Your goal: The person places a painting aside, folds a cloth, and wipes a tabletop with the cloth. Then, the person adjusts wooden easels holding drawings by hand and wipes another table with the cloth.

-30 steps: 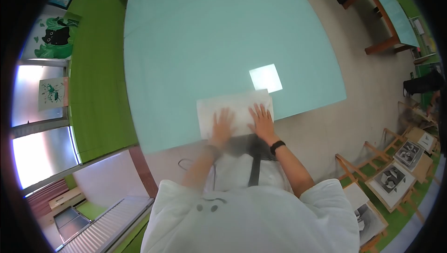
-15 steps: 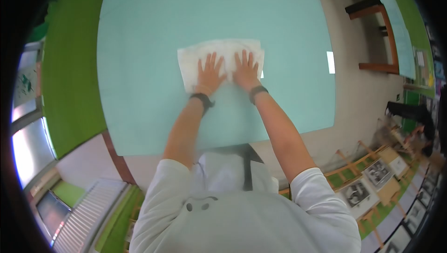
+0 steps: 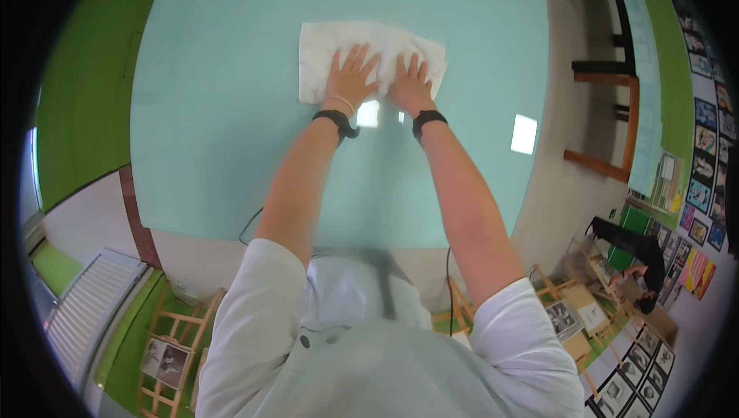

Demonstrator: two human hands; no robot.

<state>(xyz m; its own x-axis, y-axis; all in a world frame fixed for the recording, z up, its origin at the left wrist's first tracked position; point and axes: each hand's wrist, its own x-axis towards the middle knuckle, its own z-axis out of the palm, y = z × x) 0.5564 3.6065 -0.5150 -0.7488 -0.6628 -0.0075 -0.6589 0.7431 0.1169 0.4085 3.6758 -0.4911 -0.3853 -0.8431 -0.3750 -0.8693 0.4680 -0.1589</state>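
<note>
Head view: left hand (image 3: 352, 78) and right hand (image 3: 412, 88), outspread, seemingly press white rectangular cloth (image 3: 383, 42) against turquoise tabletop (image 3: 231, 102); sliding needs even pressure.

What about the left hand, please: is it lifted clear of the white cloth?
No, the left hand is spread out on the white cloth.

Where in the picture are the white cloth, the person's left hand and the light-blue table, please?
White cloth (image 3: 388, 45): head view, on a bare patch near its middle.
Left hand (image 3: 349, 83): head view, on the back of the hand.
Light-blue table (image 3: 231, 71): head view, on bare tabletop left of the cloth.
</note>
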